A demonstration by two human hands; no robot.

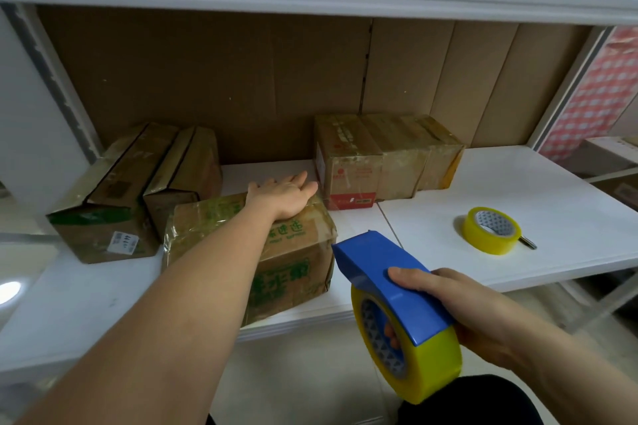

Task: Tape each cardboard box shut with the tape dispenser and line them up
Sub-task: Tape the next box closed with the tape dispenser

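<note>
Box [276, 252] under left-hand fingers [303, 185]

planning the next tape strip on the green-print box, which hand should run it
Right. The right hand already grips the tape dispenser beside the green-print box; the left hand lies flat on its top, steadying it.

Soft even light, wide-angle edge bending
</note>
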